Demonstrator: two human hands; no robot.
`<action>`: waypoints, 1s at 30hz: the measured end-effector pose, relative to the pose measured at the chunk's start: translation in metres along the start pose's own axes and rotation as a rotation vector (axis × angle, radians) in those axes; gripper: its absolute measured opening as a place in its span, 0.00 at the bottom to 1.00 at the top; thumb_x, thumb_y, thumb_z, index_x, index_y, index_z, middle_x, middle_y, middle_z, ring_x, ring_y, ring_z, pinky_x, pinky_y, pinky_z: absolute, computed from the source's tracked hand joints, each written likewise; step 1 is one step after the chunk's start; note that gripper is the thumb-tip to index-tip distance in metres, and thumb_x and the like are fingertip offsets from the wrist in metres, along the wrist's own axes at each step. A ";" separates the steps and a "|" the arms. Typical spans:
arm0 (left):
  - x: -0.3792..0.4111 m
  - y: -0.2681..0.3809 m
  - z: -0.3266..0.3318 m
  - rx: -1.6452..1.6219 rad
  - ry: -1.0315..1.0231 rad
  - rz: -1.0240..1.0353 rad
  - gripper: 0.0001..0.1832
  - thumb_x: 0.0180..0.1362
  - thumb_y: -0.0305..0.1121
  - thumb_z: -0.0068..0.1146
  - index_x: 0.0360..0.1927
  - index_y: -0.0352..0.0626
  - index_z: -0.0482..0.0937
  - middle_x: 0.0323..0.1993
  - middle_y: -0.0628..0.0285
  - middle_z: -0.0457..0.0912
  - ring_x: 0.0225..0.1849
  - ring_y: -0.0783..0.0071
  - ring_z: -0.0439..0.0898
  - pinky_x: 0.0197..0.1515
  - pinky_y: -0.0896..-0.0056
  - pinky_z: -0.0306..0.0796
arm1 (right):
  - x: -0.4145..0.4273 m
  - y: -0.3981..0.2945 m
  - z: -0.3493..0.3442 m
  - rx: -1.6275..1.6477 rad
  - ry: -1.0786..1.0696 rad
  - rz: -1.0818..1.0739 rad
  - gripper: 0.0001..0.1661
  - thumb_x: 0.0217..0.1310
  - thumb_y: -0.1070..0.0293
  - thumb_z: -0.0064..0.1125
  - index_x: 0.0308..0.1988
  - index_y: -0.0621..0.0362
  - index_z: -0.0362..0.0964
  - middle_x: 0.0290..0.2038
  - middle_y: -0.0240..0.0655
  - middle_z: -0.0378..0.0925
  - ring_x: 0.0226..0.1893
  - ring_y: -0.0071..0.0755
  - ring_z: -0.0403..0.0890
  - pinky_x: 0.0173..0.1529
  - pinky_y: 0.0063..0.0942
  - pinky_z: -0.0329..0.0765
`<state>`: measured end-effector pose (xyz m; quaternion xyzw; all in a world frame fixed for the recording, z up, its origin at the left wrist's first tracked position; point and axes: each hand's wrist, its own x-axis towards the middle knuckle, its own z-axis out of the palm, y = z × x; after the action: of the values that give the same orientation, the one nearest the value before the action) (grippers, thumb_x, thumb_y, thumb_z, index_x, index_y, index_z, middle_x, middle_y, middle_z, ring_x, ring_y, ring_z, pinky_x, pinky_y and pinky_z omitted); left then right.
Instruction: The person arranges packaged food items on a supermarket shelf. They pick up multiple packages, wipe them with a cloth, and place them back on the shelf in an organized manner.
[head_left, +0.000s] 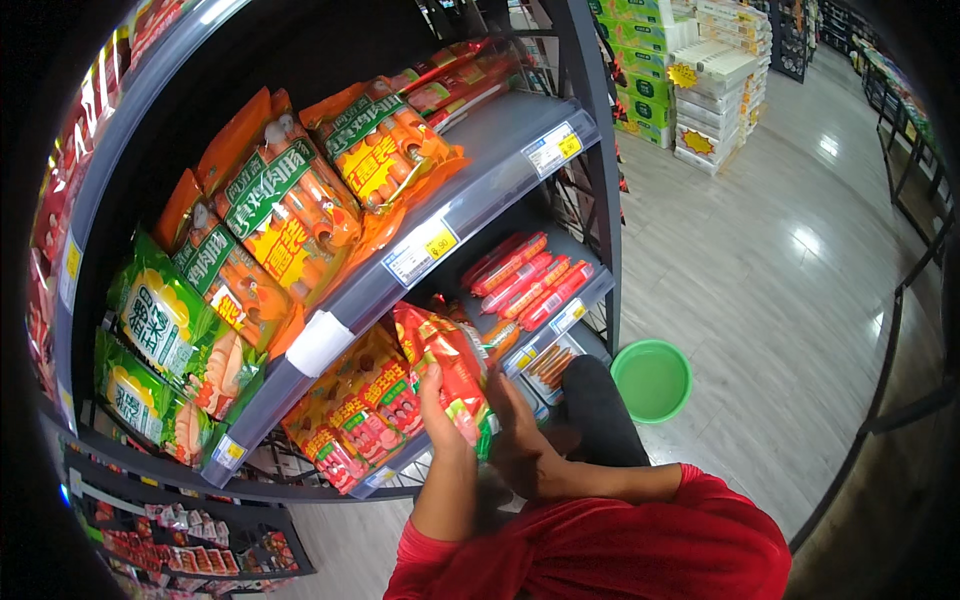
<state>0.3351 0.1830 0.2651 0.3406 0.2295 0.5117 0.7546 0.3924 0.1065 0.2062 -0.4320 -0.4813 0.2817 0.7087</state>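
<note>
Between my two hands, at the lower shelf, is a red and green plastic food package (448, 360). My left hand (442, 412) lies along its left side with the thumb up. My right hand (521, 435) is against its right side, partly in shadow, its fingers pointing up. Left of the package, packs of sausages in red and yellow wrapping (360, 412) stand on the same shelf. Behind and to the right lie several single red-wrapped sausages (529, 281). Large orange bags of sausages (281, 217) and green bags (169, 322) fill the shelf above.
The upper shelf's front edge (480, 206) with price labels juts out above my hands. A green plastic basin (651, 381) stands on the floor right of my knee (600, 405). Stacked white and green packages (716, 97) stand farther off. A black rack rail (896, 300) runs along the right.
</note>
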 end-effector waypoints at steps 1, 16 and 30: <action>-0.001 -0.001 0.002 0.033 0.070 0.022 0.25 0.62 0.40 0.49 0.58 0.35 0.68 0.52 0.53 0.77 0.51 0.61 0.78 0.56 0.61 0.71 | -0.003 -0.008 -0.002 -0.030 -0.007 -0.021 0.44 0.55 0.69 0.57 0.68 0.67 0.46 0.66 0.55 0.55 0.66 0.55 0.57 0.68 0.40 0.56; 0.112 0.069 -0.025 1.032 -0.023 0.198 0.23 0.59 0.37 0.60 0.55 0.38 0.74 0.55 0.58 0.75 0.58 0.64 0.71 0.62 0.67 0.61 | 0.042 -0.026 -0.079 -1.075 -0.180 0.040 0.07 0.58 0.65 0.55 0.32 0.52 0.78 0.30 0.35 0.78 0.33 0.35 0.79 0.36 0.31 0.74; 0.125 0.060 -0.016 1.890 -0.249 0.220 0.32 0.58 0.51 0.55 0.59 0.40 0.68 0.56 0.40 0.71 0.62 0.45 0.67 0.63 0.55 0.59 | 0.045 -0.048 -0.181 0.698 0.371 0.081 0.28 0.66 0.49 0.50 0.59 0.52 0.66 0.54 0.39 0.72 0.58 0.42 0.70 0.63 0.43 0.64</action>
<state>0.3333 0.3180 0.2996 0.8800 0.4323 0.1432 0.1347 0.5758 0.0594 0.2384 -0.2275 -0.2029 0.3731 0.8763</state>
